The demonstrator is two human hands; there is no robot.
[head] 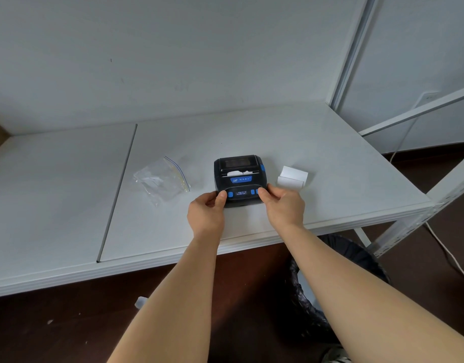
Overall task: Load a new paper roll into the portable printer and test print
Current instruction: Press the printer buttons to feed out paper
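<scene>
Head view looks down on one portable printer [240,179] sitting near the front edge of the white table [317,153], squarely before the person, probably so both hands can reach its control panel. Left hand [206,209] grips the printer's near left corner, thumb curled onto the top beside a blue button; this likely steadies the body. Right hand [283,205] grips the near right corner, its thumb on or just at the blue buttons beside the small lit display [242,192] (whether it actually presses one, I cannot tell). A short tongue of white paper [237,173] shows at the slot under the closed cover, which suggests the roll is already loaded and the test print is the step in hand.

Counted: one printer, two hands, one loose white paper piece [292,177] lying just right of the printer, and one clear zip bag [161,180] lying apart to the left, seemingly emptied packaging. Below the table edge stands one bin with a black liner [351,260].
</scene>
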